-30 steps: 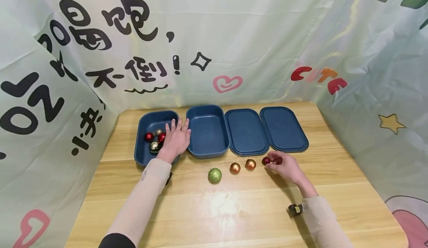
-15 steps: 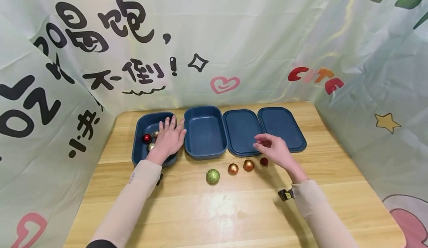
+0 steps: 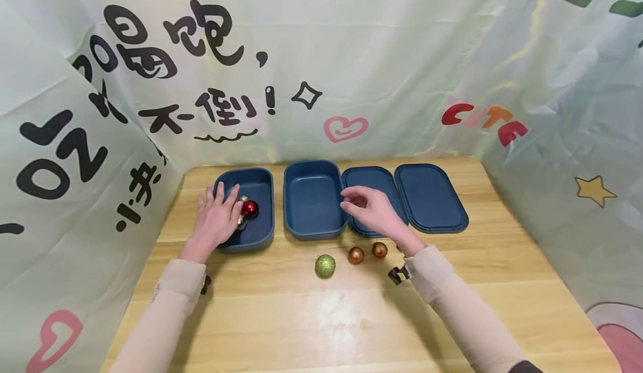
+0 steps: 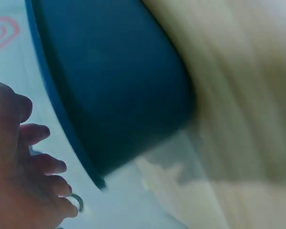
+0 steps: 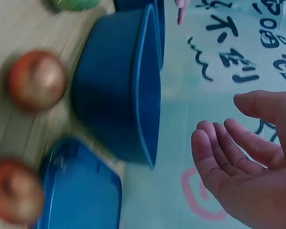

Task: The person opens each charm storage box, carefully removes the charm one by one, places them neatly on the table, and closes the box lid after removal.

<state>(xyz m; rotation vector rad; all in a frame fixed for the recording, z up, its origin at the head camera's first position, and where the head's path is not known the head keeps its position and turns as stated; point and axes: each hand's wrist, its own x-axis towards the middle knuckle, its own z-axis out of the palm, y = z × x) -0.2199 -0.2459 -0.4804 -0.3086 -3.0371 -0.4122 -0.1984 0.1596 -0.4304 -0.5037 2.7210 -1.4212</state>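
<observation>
Red bauble (image 3: 250,209) sits beside the spread left hand (image 3: 217,221); right hand (image 3: 375,211) half-curled, contents unclear.

On the curtain (image 3: 392,55), we read “喝饱,” (image 3: 210,31) and “不倒!” (image 3: 224,106) left of the pink heart (image 3: 344,132), “CUTE” (image 3: 487,120) right of it.

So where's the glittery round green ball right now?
In the head view, the glittery green ball lies on the pale wooden table, just left of two shiny copper-coloured balls, on the near side of the open rectangular blue boxes.
</observation>
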